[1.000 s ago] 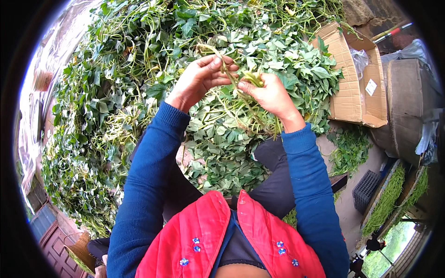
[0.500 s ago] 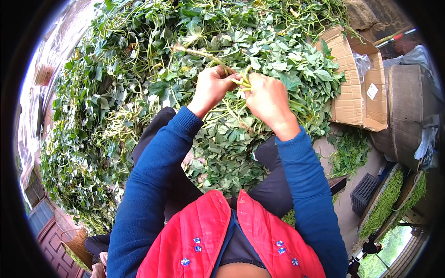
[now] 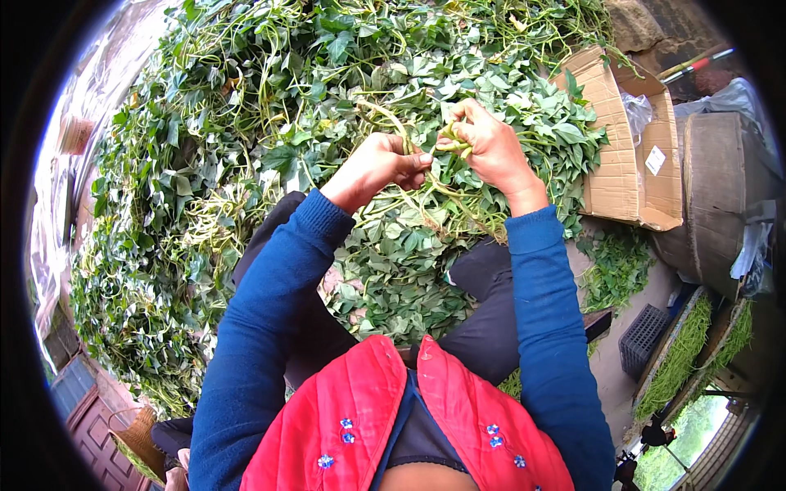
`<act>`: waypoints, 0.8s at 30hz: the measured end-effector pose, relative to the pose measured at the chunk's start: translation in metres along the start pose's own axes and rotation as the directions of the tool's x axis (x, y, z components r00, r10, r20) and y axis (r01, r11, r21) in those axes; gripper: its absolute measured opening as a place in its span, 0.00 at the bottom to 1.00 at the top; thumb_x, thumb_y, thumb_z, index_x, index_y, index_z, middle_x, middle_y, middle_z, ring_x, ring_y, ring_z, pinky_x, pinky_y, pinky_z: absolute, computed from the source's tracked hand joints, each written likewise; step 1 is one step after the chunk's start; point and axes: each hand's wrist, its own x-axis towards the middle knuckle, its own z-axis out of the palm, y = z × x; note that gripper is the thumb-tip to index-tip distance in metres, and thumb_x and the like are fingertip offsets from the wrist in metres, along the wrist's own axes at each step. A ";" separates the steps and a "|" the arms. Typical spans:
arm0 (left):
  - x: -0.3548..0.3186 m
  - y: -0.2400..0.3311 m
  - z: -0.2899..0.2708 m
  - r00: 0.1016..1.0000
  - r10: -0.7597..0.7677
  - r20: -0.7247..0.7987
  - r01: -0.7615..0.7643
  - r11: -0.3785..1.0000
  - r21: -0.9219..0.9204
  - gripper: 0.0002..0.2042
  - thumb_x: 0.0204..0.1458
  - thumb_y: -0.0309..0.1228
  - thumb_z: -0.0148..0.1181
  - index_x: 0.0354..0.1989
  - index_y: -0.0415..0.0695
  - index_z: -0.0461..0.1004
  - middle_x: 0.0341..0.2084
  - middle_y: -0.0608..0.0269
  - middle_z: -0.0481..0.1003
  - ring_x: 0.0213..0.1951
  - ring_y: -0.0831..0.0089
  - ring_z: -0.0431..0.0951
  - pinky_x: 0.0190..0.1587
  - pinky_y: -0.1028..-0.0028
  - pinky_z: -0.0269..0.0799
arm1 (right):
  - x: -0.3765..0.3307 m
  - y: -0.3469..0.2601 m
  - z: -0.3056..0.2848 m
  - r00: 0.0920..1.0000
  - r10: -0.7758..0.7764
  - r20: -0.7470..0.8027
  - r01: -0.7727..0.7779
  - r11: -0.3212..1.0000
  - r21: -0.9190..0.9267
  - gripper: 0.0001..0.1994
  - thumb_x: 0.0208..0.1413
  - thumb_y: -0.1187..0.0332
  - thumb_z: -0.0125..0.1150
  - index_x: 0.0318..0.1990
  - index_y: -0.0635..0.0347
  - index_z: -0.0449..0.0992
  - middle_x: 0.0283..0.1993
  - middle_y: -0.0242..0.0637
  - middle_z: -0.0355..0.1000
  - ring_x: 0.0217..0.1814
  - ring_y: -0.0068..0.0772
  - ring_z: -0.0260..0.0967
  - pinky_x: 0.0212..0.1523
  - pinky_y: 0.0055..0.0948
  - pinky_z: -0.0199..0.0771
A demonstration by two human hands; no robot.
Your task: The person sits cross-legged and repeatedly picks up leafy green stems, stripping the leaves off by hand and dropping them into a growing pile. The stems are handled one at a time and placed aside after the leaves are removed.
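My left hand (image 3: 380, 169) is closed, thumb against fingers, on a thick pale-green vine stem (image 3: 399, 124) that curves up beyond the knuckles. Just right of it, my right hand (image 3: 497, 154) grips a small bunch of cut green leaf stalks (image 3: 453, 142), their ends pointing left toward my left fingertips. The two hands are close together, a narrow gap between them. Below them a stringy, rooty vine length (image 3: 458, 199) slants down to the right. All this is above a broad heap of leafy green vines (image 3: 205, 164).
An opened cardboard box (image 3: 602, 139) stands at the right, beside a large brown container (image 3: 720, 188). Further down are a dark plastic crate (image 3: 644, 337) and trays of thin green strands (image 3: 675, 358). A wicker basket (image 3: 137, 434) sits at lower left. My bent knees flank nearer leaves.
My right hand has moved up and right with the stalks, opening a small gap. The left hand's vine stem has shifted right, and a vine length now shows below the hands.
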 end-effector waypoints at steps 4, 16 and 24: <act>-0.011 0.007 0.013 0.965 -0.073 0.251 0.057 0.996 0.072 0.07 0.53 0.30 0.58 0.29 0.39 0.75 0.18 0.63 0.76 0.21 0.79 0.74 0.26 0.82 0.68 | -0.002 0.023 0.005 0.949 0.302 -0.090 -0.289 0.947 0.138 0.03 0.50 0.75 0.59 0.30 0.62 0.72 0.35 0.33 0.70 0.33 0.27 0.71 0.31 0.25 0.72; -0.004 0.026 -0.018 0.969 0.109 -0.221 -0.188 0.908 -0.375 0.12 0.54 0.34 0.57 0.37 0.36 0.73 0.23 0.66 0.73 0.25 0.81 0.73 0.29 0.85 0.70 | -0.003 -0.018 -0.001 0.880 0.357 0.314 -0.475 0.694 0.541 0.10 0.49 0.72 0.65 0.39 0.65 0.77 0.30 0.29 0.76 0.30 0.18 0.70 0.33 0.20 0.71; 0.005 0.009 -0.007 0.973 0.179 -0.142 -0.189 0.981 -0.054 0.14 0.54 0.38 0.58 0.25 0.39 0.75 0.16 0.70 0.71 0.18 0.83 0.66 0.24 0.82 0.62 | 0.001 -0.021 -0.003 0.985 0.168 0.028 -0.170 0.977 0.131 0.06 0.43 0.80 0.59 0.30 0.61 0.78 0.28 0.37 0.75 0.29 0.30 0.73 0.31 0.26 0.72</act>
